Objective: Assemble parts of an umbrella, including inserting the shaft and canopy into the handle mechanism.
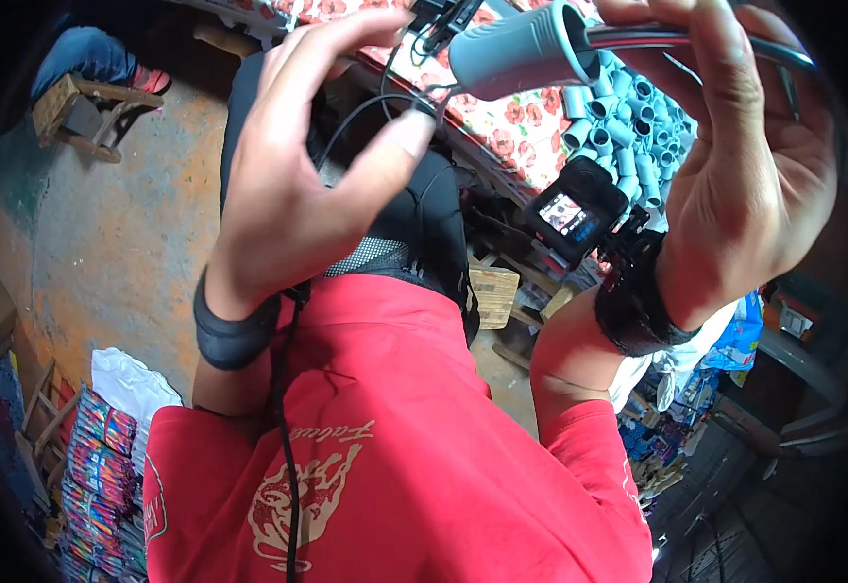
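My right hand (745,146) is raised at the upper right, its fingers closed around a shiny metal rod (638,37). The rod's end reaches into the wide mouth of a grey-blue plastic sleeve (511,56), which tapers to the left. My left hand (312,180) is beside the sleeve's narrow end, thumb and fingers spread, with nothing visible between them. A thin loop shows at that narrow end, close to my left thumb; I cannot tell whether they touch. Several similar grey sleeves (628,131) are heaped on the table behind my right hand.
A red floral cloth covers the table (516,131). A small camera (570,214) is strapped to my right wrist, and a black cable (288,437) runs down my front. Bundled colourful goods (99,476) lie lower left. Beside a wooden stool (89,112) is another person's leg.
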Motion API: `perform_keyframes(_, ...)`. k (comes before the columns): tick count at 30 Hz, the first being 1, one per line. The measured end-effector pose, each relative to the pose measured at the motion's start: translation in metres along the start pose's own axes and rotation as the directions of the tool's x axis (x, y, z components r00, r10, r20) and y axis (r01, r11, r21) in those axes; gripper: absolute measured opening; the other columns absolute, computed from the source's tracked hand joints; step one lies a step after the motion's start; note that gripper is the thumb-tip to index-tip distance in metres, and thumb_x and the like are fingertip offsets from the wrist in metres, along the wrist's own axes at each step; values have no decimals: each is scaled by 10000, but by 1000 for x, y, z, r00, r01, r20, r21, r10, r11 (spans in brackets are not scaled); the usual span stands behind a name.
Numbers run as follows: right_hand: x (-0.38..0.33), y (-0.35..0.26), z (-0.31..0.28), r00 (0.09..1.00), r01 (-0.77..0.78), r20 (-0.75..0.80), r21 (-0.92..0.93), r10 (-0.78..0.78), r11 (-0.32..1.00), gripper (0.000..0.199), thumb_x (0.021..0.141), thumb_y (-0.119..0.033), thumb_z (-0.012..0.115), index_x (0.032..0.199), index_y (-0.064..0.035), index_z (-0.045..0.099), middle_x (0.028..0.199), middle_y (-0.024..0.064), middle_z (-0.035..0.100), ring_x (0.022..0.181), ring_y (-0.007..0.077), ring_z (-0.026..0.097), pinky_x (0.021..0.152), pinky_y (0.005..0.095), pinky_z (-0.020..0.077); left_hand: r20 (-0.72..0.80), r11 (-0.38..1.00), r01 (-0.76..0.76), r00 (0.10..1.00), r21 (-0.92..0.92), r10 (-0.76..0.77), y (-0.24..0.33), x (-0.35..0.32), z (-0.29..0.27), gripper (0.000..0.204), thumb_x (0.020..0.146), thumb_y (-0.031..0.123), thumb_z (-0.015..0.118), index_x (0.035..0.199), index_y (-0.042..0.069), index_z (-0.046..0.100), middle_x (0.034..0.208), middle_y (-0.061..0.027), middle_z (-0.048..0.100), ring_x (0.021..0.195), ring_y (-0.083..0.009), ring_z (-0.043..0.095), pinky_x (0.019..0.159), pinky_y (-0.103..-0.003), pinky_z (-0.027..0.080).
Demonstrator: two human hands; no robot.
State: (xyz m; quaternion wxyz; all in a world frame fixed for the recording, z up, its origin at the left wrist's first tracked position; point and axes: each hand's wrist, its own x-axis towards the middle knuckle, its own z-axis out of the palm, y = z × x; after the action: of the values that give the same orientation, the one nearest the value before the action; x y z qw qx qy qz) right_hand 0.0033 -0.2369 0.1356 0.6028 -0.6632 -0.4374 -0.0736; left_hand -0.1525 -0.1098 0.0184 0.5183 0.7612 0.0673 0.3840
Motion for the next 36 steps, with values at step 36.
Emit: perform_keyframes(36,-1,-30,-17,825,-269,534,84,184,960,286,1023,-50,509,1289,52,534,1258,308,604,1115,380,694,906,419,619,170,928,105,984,-357,-45,19,3,9,372,760,26,751,1107,-28,629,926,-158,687,680,-311,617,639,-342,508)
